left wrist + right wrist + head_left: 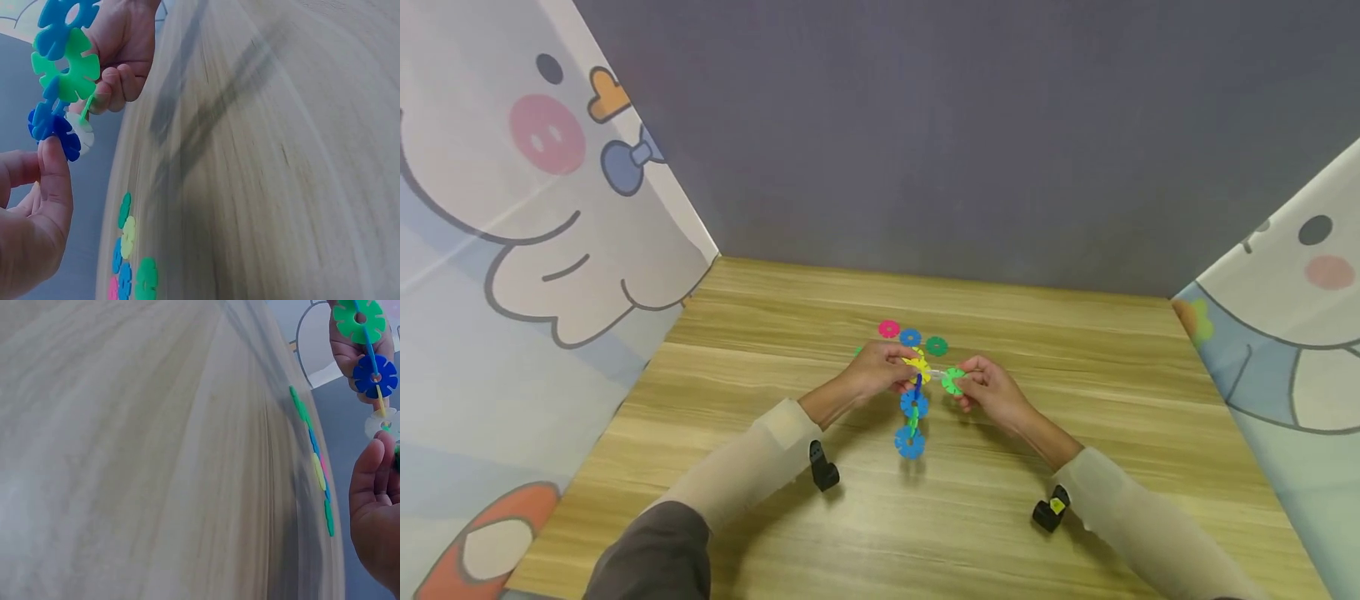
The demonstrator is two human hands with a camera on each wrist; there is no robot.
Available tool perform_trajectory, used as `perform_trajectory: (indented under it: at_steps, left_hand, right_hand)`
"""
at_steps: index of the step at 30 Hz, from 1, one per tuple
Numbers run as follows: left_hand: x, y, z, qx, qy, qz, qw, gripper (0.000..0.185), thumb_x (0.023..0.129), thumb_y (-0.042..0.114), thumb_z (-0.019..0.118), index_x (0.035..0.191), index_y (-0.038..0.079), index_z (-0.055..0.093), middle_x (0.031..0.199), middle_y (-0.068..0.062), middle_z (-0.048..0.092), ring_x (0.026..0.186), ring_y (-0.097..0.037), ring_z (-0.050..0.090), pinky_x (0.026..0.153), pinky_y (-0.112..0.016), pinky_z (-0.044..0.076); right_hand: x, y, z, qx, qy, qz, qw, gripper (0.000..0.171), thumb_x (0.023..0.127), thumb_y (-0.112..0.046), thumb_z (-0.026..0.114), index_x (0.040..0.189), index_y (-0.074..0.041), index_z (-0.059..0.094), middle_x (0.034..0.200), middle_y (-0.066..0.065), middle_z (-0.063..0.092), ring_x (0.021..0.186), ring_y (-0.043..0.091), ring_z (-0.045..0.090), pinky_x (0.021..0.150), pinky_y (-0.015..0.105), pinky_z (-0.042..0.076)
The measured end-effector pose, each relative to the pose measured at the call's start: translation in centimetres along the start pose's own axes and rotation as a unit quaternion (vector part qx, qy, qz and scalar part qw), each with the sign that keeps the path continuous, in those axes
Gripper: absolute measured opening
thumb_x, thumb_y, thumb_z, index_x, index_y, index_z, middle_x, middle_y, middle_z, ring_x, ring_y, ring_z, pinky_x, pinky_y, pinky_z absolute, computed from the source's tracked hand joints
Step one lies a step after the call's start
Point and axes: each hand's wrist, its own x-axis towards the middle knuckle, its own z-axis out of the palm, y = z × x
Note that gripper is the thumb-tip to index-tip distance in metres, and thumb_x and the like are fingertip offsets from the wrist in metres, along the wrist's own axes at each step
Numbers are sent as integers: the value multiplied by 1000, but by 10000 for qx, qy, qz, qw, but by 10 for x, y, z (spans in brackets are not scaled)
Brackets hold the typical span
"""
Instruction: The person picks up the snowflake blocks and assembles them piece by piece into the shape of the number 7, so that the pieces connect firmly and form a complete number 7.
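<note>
left hand (874, 372) pinching chain of coloured plastic snowflake discs (913, 408) at top, chain hanging below grip | right hand (992, 392) pinching light-green plastic disc (952, 380) beside it

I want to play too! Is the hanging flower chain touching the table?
Apart. The head view shows the chain dangling from the left hand, its shadow separate on the table below.

Both forearms are stretched forward and angled inward, so that the hands are brought close together, just apart. The left hand (876, 372) is held with fingers curled and thumb (57, 178) pressed forward in a pinch. The right hand (992, 392) is likewise closed in a pinch, fingertips turned toward the left. Pale sleeves are worn to both wrists.
</note>
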Motion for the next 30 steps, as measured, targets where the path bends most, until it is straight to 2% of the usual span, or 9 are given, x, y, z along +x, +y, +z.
perform_trajectory:
  at_steps: [4,10,17,21,23,26,28,30]
  left_hand:
    - [2,-2,2,-95,0,-14,10000,33,90,1,63,122,1,60,81,-8,69,64,-12,66,72,-34,60]
    - [3,-3,5,-179,39,-13,9998,33,90,-1,62,122,-1,58,82,-5,68,65,-11,66,70,-30,60]
    - [2,2,0,308,-90,44,9995,31,93,10,60,124,5,57,85,-6,63,70,-13,65,72,-29,59]
    - [2,3,-1,649,-171,161,9976,38,93,22,63,127,6,55,91,-9,60,73,-16,65,72,-28,59]
    - [3,3,0,932,-263,325,9948,43,92,27,65,128,7,55,95,-10,59,75,-17,64,71,-28,59]
    - [4,3,3,1527,-351,694,9852,44,90,29,68,128,10,57,104,-9,58,81,-17,60,71,-29,56]
    - [5,3,6,1883,-344,985,9766,36,89,27,69,121,11,62,109,-5,59,91,-15,56,78,-31,52]
    - [5,3,9,2172,-245,1212,9683,26,89,25,68,111,12,67,108,-2,62,91,-17,54,80,-36,51]
  right_hand:
    - [-1,-2,-4,23,-42,-119,9999,23,96,-3,54,114,6,42,81,-1,67,64,9,61,57,19,53]
    - [-1,-9,-6,-264,-82,-168,9995,25,96,-4,54,114,9,42,84,13,66,62,11,59,57,18,52]
    - [1,-13,-2,-266,110,166,9994,23,96,-6,55,113,6,44,85,13,66,61,9,59,57,20,53]
    - [2,-14,-1,-345,180,303,9988,24,96,-8,55,114,4,44,85,14,67,59,8,58,56,20,53]
    - [2,-14,-1,-361,213,350,9985,24,96,-7,55,114,4,44,85,14,67,59,8,58,56,20,53]
    - [2,-12,0,-359,220,372,9984,24,96,-6,54,114,6,43,84,13,67,59,8,58,56,20,53]
    - [3,-12,1,-298,253,387,9985,24,96,-6,54,114,6,43,83,12,67,59,8,58,56,20,52]
    - [3,-11,2,-256,267,387,9986,25,96,-6,54,114,6,42,82,11,67,59,8,58,55,20,52]
